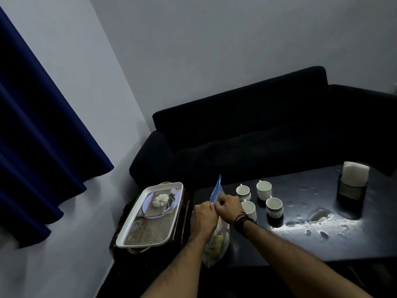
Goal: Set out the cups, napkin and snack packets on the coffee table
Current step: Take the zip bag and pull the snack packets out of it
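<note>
A clear snack packet with a blue top and yellow and pale pieces inside stands at the left edge of the dark coffee table. My left hand and my right hand both pinch its blue top, knuckles touching. Several white cups stand just right of my hands: one, another, a third, and one partly hidden behind my right wrist. A white napkin stack sits upright in a dark holder at the table's far right.
A white rectangular tray with a pumpkin picture rests on a dark side stand left of the table. A black sofa runs behind the table. Blue curtains hang at the left wall. The tabletop shows wet, shiny smears near its middle.
</note>
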### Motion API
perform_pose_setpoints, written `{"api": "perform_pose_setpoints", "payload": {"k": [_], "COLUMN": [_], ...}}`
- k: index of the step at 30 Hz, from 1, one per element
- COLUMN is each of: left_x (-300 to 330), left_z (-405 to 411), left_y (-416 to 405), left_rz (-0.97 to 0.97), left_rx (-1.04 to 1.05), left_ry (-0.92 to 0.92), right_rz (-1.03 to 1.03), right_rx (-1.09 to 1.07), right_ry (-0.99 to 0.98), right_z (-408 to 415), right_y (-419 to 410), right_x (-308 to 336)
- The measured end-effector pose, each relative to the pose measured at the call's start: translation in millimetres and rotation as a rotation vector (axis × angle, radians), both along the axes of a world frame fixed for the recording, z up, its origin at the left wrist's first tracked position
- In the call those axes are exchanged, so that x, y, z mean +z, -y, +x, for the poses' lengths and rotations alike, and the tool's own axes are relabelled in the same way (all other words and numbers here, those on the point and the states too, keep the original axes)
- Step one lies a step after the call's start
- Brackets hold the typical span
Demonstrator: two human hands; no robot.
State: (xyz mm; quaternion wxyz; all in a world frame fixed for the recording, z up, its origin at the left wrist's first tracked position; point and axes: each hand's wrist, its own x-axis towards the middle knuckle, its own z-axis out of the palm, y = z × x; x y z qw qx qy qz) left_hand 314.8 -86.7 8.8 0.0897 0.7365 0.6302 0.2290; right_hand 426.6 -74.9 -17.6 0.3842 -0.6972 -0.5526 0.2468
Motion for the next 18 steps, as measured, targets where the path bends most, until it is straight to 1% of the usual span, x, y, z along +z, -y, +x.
{"api": "perform_pose_setpoints", "payload": {"k": [3, 5, 8, 9, 11, 14, 18], "left_x": [2, 1, 3, 3, 4, 0, -12], "left_z": [4, 9, -2, -10, -30, -49, -42], "left_y": [0, 2, -4, -10, -21, -23, -14], "left_rz": [-0.021, -0.038, -0.067, -0.057, -0.042, -0.037, -0.104], "left_rx": [-0.009, 0.025, 0.228, 0.257, 0.245, 0.224, 0.053], "left_ry": [-0.014, -0.011, 0.173, 0.21, 0.213, 0.166, 0.111], "right_rz": [-0.016, -0.014, -0.007, -0.022, -0.084, -0.153, -0.136], "right_rx": [-0.018, -0.04, 0.004, 0.015, 0.022, -0.011, -0.098], "right_ry": [-0.002, 0.002, 0.141, 0.145, 0.084, 0.083, 0.016], "right_z": [2, 4, 13, 19, 36, 55, 52], "right_y": [-2, 3, 18, 25, 37, 43, 41], "right_x": [4, 6, -8, -17, -36, -50, -37]}}
